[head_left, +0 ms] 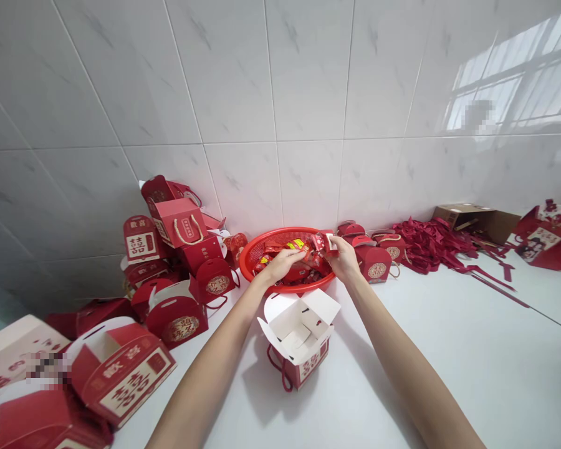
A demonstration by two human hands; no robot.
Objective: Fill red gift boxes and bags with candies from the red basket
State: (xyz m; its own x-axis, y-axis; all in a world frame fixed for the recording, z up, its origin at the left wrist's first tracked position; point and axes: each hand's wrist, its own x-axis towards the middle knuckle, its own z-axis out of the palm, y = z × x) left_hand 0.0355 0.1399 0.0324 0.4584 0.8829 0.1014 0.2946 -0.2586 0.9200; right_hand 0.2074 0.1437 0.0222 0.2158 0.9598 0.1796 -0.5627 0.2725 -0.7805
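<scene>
A red plastic basket (249,265) full of red and yellow wrapped sweets (295,244) stands against the wall. My left hand (284,264) is inside it with fingers closed at the sweets; what they pinch is hard to make out. Over the basket's right side, my right hand (345,257) grips a small red-and-white packet (326,242). Directly in front of the basket, between my forearms, sits a red gift box (314,366) with its flaps up. Its white inside shows no contents, and a dark red cord handle hangs at its left.
Red gift boxes (180,321) are piled at the left, some open. Several closed ones (376,262) stand right of the basket. Farther right lie a heap of dark red ribbons (430,243), a cardboard box (477,221) and a red bag (542,240). A tiled wall (308,93) bounds the white table.
</scene>
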